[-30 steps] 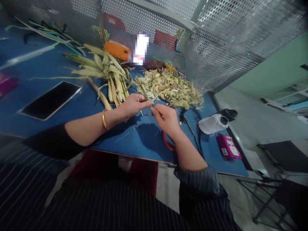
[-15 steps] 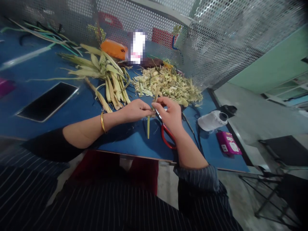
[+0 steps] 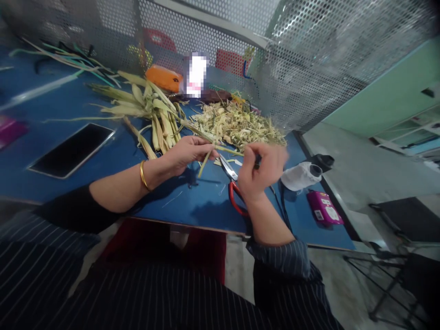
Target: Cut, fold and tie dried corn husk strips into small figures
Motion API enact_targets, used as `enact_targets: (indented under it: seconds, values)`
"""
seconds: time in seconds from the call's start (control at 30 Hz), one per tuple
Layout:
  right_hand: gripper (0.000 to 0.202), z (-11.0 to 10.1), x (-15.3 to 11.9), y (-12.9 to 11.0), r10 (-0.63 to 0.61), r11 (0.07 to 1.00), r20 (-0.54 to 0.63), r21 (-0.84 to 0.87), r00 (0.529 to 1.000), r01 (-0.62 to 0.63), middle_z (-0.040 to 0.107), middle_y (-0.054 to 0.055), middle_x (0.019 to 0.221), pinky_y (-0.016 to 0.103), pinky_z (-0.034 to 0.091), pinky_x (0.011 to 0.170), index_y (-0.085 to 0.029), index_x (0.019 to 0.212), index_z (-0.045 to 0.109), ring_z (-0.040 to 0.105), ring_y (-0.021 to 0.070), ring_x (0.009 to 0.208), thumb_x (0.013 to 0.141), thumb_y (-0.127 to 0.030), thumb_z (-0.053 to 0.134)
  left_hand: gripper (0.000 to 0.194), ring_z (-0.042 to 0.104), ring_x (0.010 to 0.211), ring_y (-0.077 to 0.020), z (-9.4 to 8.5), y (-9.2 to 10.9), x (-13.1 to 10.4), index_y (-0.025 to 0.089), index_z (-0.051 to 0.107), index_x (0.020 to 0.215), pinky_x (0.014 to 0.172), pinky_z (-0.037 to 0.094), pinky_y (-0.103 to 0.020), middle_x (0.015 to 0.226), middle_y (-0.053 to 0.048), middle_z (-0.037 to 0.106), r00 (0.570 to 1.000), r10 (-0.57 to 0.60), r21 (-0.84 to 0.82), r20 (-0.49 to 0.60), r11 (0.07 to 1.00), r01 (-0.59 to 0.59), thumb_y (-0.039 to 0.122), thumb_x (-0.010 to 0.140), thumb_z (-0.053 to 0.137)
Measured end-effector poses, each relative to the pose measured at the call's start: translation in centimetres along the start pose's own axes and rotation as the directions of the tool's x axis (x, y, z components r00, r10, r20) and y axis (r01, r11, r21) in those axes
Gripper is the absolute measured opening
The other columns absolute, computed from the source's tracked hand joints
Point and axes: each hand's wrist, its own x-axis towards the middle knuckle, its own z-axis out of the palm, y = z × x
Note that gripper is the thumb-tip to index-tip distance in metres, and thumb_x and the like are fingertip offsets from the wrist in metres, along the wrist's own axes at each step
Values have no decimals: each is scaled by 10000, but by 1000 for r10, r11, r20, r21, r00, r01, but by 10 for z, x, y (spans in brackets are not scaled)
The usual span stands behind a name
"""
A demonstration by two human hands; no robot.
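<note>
My left hand (image 3: 192, 153) is closed, pinching narrow strips of corn husk (image 3: 205, 164) between thumb and fingers. One strip hangs down below the fingertips, and another husk strip (image 3: 227, 150) stretches right toward my other hand. My right hand (image 3: 263, 167) is curled, smeared by motion, and the strip runs up to its fingers; the grip itself is partly hidden. Beneath it lie red-handled scissors (image 3: 233, 176) on the blue table, blades pointing toward my left hand. Behind my left hand is a bundle of dried corn husks (image 3: 160, 119).
A heap of shredded husk (image 3: 240, 123) lies behind my hands. A black-screened phone (image 3: 72, 149) is at the left, a white thread cone (image 3: 300, 176) and a purple packet (image 3: 325, 207) at the right. An orange packet (image 3: 165, 79) stands near the perforated metal screen (image 3: 199, 27).
My right hand has moved right, away from my left hand, uncovering the scissors' blades. The hanging strip now slants, and a strip spans between the hands.
</note>
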Motion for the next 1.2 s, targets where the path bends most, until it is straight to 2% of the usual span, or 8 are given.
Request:
enact_targets:
  seconds: [0.1, 0.2, 0.3, 0.37, 0.83, 0.97, 1.07, 1.2]
  values:
    - [276, 2, -4, -7, 11, 999, 218, 30, 976, -18, 624, 58, 761, 364, 363, 819, -210, 772, 597, 541, 194, 786, 930, -410, 489, 256, 653, 772, -150, 0, 2, 3, 114, 716, 791, 788, 508, -292, 771, -72, 719, 997, 52, -143, -63, 988, -61, 323, 662, 788]
    - [332, 16, -9, -14, 147, 963, 503, 126, 852, -240, 618, 31, 724, 303, 376, 684, -204, 723, 590, 520, 160, 696, 912, -463, 506, 281, 662, 777, -152, 4, 0, 3, 113, 704, 832, 806, 506, -300, 755, -60, 724, 991, 64, -195, -115, 977, -86, 296, 641, 800]
    - [391, 28, -14, -18, 251, 869, 632, 188, 734, -459, 537, -17, 587, 262, 339, 571, -195, 632, 559, 453, 121, 571, 884, -493, 529, 233, 647, 732, -137, 9, -4, 3, 99, 692, 813, 734, 497, -266, 742, -65, 721, 991, 49, -183, -122, 981, -70, 254, 664, 780]
    - [380, 31, -16, -19, 271, 827, 653, 217, 707, -518, 521, -25, 560, 254, 332, 556, -190, 623, 568, 440, 111, 544, 887, -461, 527, 208, 617, 659, -120, 11, -5, 3, 95, 683, 810, 637, 479, -248, 738, -65, 718, 994, 39, -201, -100, 978, -59, 237, 682, 763]
    - [357, 24, -16, -21, -9, 957, 630, 230, 776, -176, 561, -1, 601, 281, 371, 682, -203, 631, 544, 501, 134, 615, 950, -326, 442, 220, 598, 601, -106, 9, 3, -1, 100, 638, 937, 599, 478, -242, 710, -33, 688, 990, -102, -301, -99, 951, 68, 108, 719, 665]
    - [281, 16, -13, -17, -107, 994, 468, 67, 877, 85, 626, 53, 730, 326, 348, 708, -198, 776, 615, 525, 179, 703, 954, -345, 454, 197, 619, 652, -108, -2, 9, 4, 98, 644, 914, 694, 513, -256, 688, -29, 667, 989, -108, -233, -101, 969, 82, 107, 717, 640]
    - [242, 10, -6, -9, -70, 994, 290, -61, 954, 91, 656, 116, 964, 383, 346, 849, -195, 999, 642, 545, 245, 927, 911, -396, 538, 177, 556, 565, -101, -7, 14, 4, 109, 653, 850, 639, 518, -278, 598, 4, 591, 987, -131, -179, -93, 977, 112, 105, 675, 620]
    - [180, 8, 0, 1, -50, 994, 369, -75, 928, 83, 660, 83, 905, 418, 357, 887, -223, 896, 645, 566, 239, 893, 910, -372, 544, 104, 401, 449, -61, -7, 16, 2, 118, 667, 785, 478, 387, -221, 496, 43, 470, 989, -114, -94, -92, 990, 105, 163, 692, 677]
